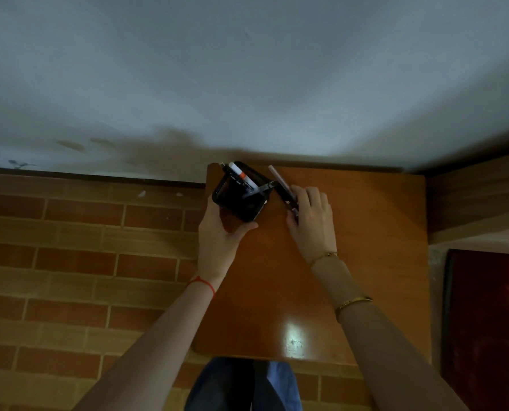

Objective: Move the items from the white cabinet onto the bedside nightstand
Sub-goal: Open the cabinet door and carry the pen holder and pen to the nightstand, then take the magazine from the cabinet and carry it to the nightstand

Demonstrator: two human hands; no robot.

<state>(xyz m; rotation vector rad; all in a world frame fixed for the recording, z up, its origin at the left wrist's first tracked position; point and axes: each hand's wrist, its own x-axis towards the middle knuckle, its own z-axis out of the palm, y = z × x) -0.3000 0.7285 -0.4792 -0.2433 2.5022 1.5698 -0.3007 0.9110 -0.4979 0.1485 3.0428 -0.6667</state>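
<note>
Black plastic pen holder (239, 200) at nightstand (351, 247) back-left corner, gripped low by left hand (217, 229). Light, stiff, tips easily. Right hand (311, 213) pinching slim comb-like item (283, 189) beside it.

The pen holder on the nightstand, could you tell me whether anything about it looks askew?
Yes. The black pen holder sits turned at an angle at the nightstand back left corner, near the edge, gripped by the left hand. Its pens lean unevenly. The right hand holds a slim object beside it.
</note>
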